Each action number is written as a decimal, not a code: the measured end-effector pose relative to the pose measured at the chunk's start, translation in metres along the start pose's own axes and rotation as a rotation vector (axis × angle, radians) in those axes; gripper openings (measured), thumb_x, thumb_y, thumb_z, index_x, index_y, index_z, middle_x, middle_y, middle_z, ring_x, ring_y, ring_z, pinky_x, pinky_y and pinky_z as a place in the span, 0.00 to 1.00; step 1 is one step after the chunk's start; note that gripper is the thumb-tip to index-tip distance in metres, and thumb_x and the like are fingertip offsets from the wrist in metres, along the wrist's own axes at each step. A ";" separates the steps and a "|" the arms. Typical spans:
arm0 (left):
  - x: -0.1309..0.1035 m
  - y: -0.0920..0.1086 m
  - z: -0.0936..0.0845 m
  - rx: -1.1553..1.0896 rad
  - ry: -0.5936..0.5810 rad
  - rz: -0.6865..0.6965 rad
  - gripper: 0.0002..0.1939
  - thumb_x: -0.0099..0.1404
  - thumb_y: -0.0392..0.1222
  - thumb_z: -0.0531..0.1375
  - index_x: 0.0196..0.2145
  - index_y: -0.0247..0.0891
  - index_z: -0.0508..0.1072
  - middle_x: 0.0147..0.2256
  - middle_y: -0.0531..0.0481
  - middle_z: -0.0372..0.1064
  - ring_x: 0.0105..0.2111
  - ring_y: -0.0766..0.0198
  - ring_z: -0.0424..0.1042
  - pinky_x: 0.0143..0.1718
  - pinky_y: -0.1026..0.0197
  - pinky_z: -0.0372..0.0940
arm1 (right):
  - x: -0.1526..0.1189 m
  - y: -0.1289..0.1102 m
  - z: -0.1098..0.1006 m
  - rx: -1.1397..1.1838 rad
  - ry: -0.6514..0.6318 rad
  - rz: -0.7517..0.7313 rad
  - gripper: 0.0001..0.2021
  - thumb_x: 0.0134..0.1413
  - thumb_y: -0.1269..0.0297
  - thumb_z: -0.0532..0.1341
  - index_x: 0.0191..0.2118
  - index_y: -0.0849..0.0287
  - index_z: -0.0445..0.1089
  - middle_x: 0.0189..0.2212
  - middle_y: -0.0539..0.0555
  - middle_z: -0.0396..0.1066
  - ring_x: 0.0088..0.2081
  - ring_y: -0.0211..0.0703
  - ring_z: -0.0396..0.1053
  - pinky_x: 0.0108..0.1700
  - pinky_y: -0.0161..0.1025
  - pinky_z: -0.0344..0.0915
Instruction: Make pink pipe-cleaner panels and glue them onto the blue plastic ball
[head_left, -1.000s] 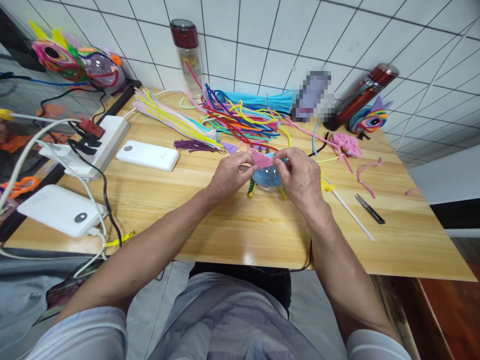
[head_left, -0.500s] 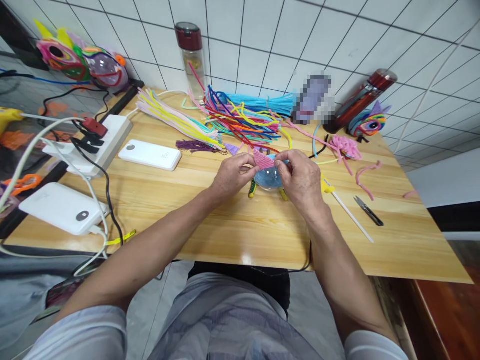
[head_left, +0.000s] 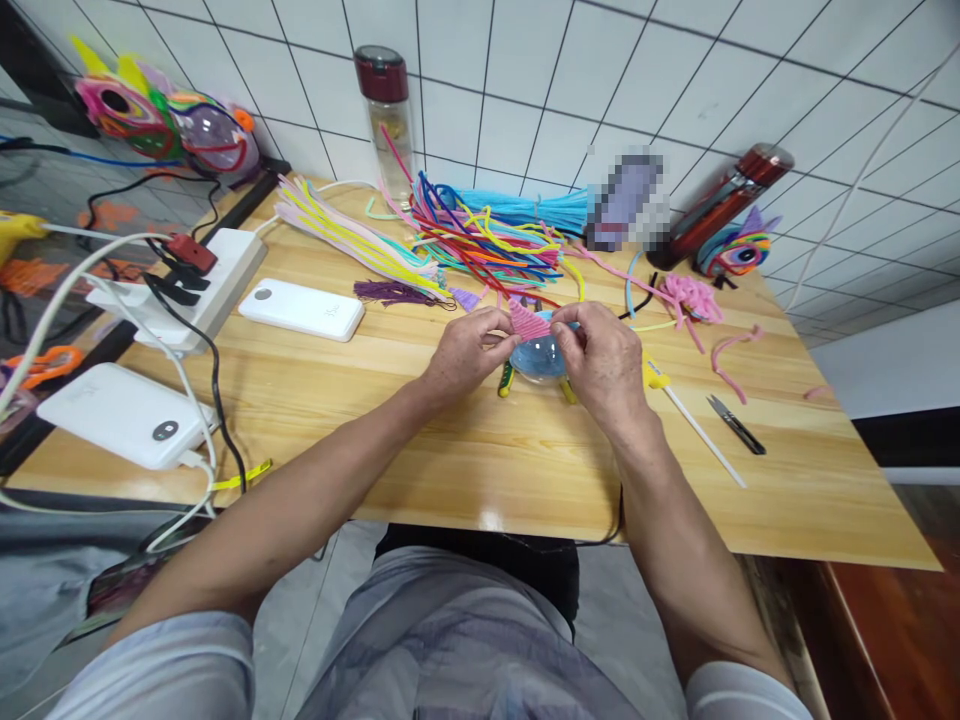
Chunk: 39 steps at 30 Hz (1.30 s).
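Pink coil [head_left: 529,321] — pinched by left hand [head_left: 466,352] and right hand [head_left: 600,362] fingers | over blue dome [head_left: 537,360] — wrists low

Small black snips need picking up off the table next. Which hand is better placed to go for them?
Probably the right hand. The snips lie on the table to its right, past the white stick. The left hand would have to cross over the blue dome.
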<state>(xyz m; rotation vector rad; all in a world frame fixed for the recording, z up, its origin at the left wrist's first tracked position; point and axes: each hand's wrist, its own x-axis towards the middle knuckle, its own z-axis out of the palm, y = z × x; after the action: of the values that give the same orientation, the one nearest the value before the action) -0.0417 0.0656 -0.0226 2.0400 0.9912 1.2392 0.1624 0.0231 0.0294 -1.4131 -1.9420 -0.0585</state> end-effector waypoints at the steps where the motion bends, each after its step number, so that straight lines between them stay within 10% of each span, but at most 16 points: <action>1: 0.000 0.000 0.000 0.001 -0.003 0.000 0.03 0.69 0.37 0.66 0.35 0.38 0.77 0.35 0.50 0.78 0.34 0.65 0.76 0.39 0.64 0.73 | 0.000 0.000 0.000 0.004 -0.002 0.002 0.06 0.67 0.66 0.60 0.39 0.53 0.74 0.38 0.56 0.81 0.38 0.49 0.75 0.44 0.44 0.70; 39: 0.000 -0.002 0.005 -0.138 0.020 -0.019 0.05 0.67 0.39 0.64 0.32 0.38 0.75 0.36 0.48 0.78 0.36 0.64 0.77 0.38 0.64 0.76 | 0.001 0.001 0.001 -0.029 -0.011 0.003 0.06 0.67 0.66 0.60 0.39 0.53 0.74 0.37 0.56 0.80 0.37 0.49 0.74 0.43 0.44 0.69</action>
<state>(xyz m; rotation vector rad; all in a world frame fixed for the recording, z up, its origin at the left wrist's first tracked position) -0.0377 0.0664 -0.0257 1.9116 0.9057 1.2837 0.1626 0.0246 0.0289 -1.4377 -1.9556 -0.0772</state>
